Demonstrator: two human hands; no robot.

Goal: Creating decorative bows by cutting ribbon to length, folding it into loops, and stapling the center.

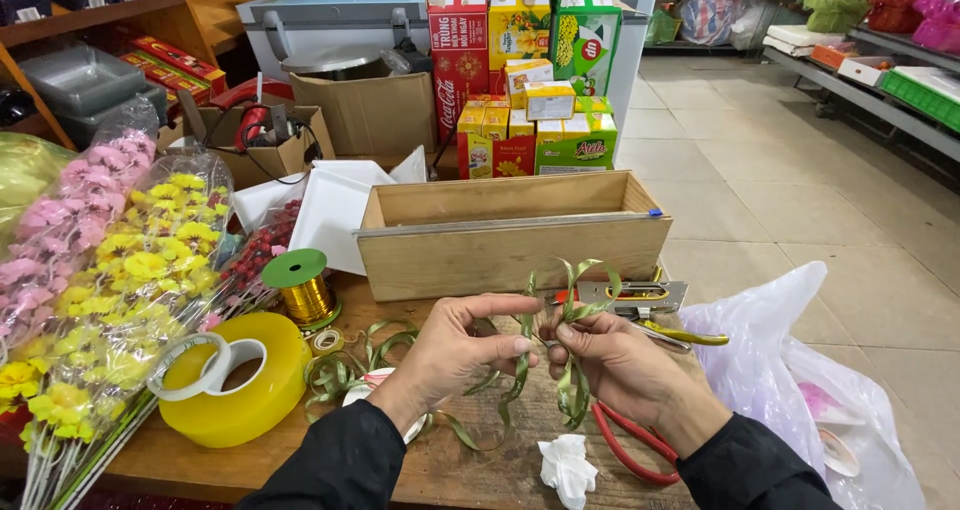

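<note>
My left hand [455, 350] and my right hand [615, 360] meet over a wooden table [460, 465], both pinching a thin olive-green ribbon [570, 300] folded into loops. Its loose ends trail down between my hands and curl across the tabletop toward a ribbon pile [345, 370]. Red-handled scissors [625, 450] lie under my right wrist. A metal stapler [630, 295] with yellow trim sits just beyond my right hand.
A wooden box [510, 255] stands behind my hands. Left of it are a gold wire spool [300, 285], a big yellow tape roll [245, 380], and wrapped artificial flowers [120, 270]. A crumpled white tissue [565, 470] and a plastic bag [800, 370] lie at right. Cartons [520, 80] stack behind.
</note>
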